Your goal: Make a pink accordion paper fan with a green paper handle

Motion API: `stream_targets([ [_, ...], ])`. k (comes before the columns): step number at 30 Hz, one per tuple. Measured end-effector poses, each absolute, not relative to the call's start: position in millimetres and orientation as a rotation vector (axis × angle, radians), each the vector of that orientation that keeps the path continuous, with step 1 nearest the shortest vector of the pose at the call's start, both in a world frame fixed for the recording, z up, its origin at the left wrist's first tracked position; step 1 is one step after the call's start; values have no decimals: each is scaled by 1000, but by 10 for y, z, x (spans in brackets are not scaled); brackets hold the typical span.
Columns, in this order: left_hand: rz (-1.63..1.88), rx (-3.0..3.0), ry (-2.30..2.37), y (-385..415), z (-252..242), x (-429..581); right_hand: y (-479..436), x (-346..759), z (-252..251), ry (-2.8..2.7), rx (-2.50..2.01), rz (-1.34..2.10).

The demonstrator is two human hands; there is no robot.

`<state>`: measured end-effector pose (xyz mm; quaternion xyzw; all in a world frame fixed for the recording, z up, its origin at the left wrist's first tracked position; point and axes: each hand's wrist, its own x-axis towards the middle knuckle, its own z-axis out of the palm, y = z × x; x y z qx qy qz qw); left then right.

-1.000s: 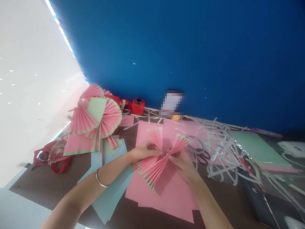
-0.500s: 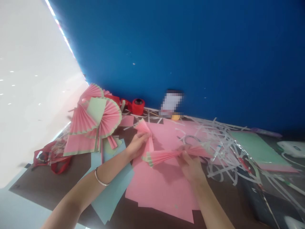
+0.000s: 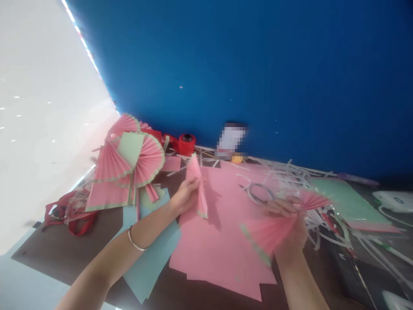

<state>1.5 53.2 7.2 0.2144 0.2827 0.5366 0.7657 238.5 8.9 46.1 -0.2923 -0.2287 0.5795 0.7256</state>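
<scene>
My left hand (image 3: 186, 194) is closed on a narrow pleated pink paper (image 3: 200, 196) with pale green ends, held above the pink sheets (image 3: 222, 254). Over to the right, my right hand (image 3: 292, 224) grips a second piece, a pleated pink paper fan (image 3: 269, 234) edged in green. It is pinched at the middle, and both halves flare out like a bow; motion blurs it. Grey-handled scissors (image 3: 260, 193) lie on the pink sheets just beyond my right hand. Finished-looking pink and green paper fans (image 3: 148, 159) are heaped at the left.
Light blue sheets (image 3: 155, 258) lie under my left forearm. Red tape (image 3: 186, 144) stands by the blue wall (image 3: 241, 64). White paper strips (image 3: 290, 172) are tangled at the right, next to a green sheet pack (image 3: 348, 198). A phone-like object (image 3: 230, 137) leans at the wall, blurred out.
My right hand has moved right and toward me with its fan, away from my left hand. The paper in my left hand has turned more upright and looks narrower.
</scene>
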Motion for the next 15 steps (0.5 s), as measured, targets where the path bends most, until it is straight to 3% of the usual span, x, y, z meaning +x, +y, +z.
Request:
stream_targets([
  [8,1094,540,659,500,128,14,79,2327,376,-886,-972,1511],
  [15,1051,726,613,417,317,76,7,2057,454,-1049,-957,1706],
])
